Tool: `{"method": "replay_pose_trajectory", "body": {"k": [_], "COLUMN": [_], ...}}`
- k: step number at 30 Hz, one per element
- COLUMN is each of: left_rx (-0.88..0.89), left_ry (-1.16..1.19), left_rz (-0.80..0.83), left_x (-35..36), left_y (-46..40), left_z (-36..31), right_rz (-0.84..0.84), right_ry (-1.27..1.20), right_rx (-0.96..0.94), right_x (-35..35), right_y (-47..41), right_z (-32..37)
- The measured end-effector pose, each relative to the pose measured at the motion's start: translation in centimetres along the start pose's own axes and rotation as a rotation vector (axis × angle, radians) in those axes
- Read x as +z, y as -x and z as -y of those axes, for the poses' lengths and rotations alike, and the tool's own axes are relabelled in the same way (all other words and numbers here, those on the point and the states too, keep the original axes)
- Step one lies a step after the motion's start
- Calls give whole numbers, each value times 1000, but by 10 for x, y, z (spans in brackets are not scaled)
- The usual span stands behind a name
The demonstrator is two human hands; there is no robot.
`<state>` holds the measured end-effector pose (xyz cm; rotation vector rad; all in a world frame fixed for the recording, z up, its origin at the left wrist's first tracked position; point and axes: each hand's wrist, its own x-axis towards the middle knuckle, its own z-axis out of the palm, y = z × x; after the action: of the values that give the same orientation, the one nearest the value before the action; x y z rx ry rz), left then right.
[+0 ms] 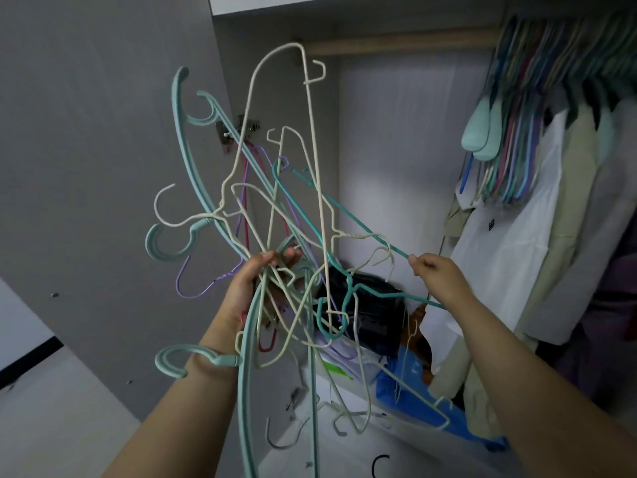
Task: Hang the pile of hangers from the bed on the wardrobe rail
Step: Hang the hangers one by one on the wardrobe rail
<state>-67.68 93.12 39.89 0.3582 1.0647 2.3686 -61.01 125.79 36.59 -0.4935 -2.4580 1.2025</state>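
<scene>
Item: tangled bundle of thin wire and plastic clothes hangers [275, 236], cream, mint green, teal, purple and pink, hooks pointing every way.
Location: held up in front of the open wardrobe, fanning above and below the left hand, well below the pale wooden wardrobe rail [396, 46].
Left hand [255, 281]: clenched round the crossing point of the bundle, fingers curled over several frames at once; a mint plastic hook lies against the forearm below it.
Right hand [434, 270]: pinches one teal wire hanger [344, 215] by its straight bar, to the right of the bundle and apart from the left hand; that hanger's other end is still threaded into the tangle.
Weight, judged: light; one hand carries the lot.
Stiffness, judged: wire frames springy and liable to bend if forced; the broad mint plastic hangers [182, 139] stiffer.
Surface, judged: coated wire, smooth, likely to slide through a loose pinch.
Snag risk, judged: high; hooks and notched shoulders interlock, so a straight pull may drag neighbours along.
Best hold, judged: near the neck or hook of a single hanger, turning it to unhook before drawing it out.
Rail, right of the right hand: already crowded with coloured hangers [537, 98] and pale garments [510, 236]; bare rail lies above the bundle.
</scene>
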Motion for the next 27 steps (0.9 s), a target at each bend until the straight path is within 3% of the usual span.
{"method": "replay_pose_trajectory", "body": {"k": [5, 10, 19, 23, 27], "left_rx": [12, 13, 7, -10, 34], "left_ry": [57, 83, 29, -33, 78], "left_rz": [103, 131, 60, 26, 20], "left_x": [5, 13, 14, 22, 27], "left_y": [1, 2, 6, 14, 16], "left_z": [3, -1, -3, -3, -3], "right_rz": [94, -128, 48, 5, -48], "right_ry": [108, 306, 92, 180, 213], "right_rx": [-24, -79, 43, -12, -71], "right_x": [-14, -20, 9, 4, 1], "right_y": [-1, 1, 18, 19, 25], "right_z": [4, 12, 10, 21, 20]}}
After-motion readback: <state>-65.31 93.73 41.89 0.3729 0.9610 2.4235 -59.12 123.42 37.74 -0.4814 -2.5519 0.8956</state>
